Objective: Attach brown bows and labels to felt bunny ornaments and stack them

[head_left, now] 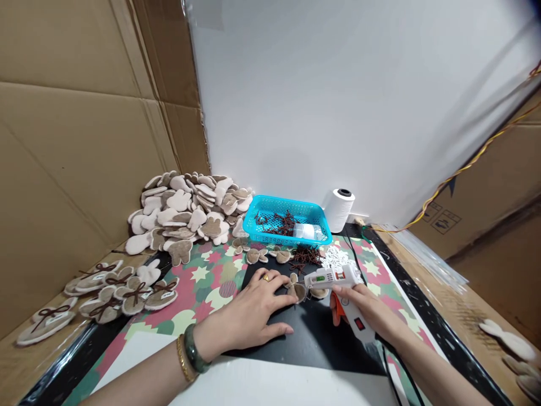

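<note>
Black mat point(313, 344) at lower centre is used as the work surface. Tan felt piece point(297, 291) is pressed flat against it by the left hand point(257, 301), open with fingers extended, tips touching. Glue gun point(329, 277) is clenched in the right hand point(359, 307), nozzle positioned just beside the piece.

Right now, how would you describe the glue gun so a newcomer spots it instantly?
Find the blue basket against the white wall, then the black mat in front of it. Above the mat, the right hand grips a white hot glue gun with an orange trigger. Its nozzle points at the small felt piece under the left hand.
</note>
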`<action>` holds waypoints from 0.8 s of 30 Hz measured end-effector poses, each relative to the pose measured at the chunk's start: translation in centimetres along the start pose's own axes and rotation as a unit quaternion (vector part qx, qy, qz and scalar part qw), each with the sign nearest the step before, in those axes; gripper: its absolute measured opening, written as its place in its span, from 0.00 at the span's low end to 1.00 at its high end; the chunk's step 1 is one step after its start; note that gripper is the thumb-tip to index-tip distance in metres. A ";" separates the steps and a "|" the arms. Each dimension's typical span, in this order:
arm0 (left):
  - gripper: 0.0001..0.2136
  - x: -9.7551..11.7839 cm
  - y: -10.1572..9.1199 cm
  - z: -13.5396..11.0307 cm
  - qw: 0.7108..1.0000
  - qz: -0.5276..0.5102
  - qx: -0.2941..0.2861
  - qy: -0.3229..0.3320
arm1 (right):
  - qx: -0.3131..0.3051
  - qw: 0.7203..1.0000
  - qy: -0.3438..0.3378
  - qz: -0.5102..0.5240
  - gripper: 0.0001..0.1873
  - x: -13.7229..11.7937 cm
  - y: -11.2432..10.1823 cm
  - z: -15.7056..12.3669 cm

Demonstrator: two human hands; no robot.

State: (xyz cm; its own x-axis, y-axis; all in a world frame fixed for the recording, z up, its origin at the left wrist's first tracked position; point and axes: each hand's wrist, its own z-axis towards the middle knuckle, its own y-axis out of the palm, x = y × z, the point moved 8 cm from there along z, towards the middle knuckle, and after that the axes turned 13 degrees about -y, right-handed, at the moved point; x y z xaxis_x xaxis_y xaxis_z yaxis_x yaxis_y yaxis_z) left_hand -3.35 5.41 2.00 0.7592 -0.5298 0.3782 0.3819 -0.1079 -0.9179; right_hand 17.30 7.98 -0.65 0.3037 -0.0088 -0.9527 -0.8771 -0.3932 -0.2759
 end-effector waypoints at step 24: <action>0.23 -0.1 -0.1 0.0 1.000 0.002 -0.004 0.005 | 0.014 0.990 -0.027 -0.139 0.29 -2.1 0.8 -1.3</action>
State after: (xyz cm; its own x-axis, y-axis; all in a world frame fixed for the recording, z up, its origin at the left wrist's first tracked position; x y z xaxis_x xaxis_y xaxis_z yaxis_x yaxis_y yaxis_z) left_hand -3.47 5.50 2.01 0.7552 -0.5384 0.3739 0.3754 -0.1123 -0.9200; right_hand 16.48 6.47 1.35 0.5144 0.1450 -0.8452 -0.7732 -0.3480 -0.5302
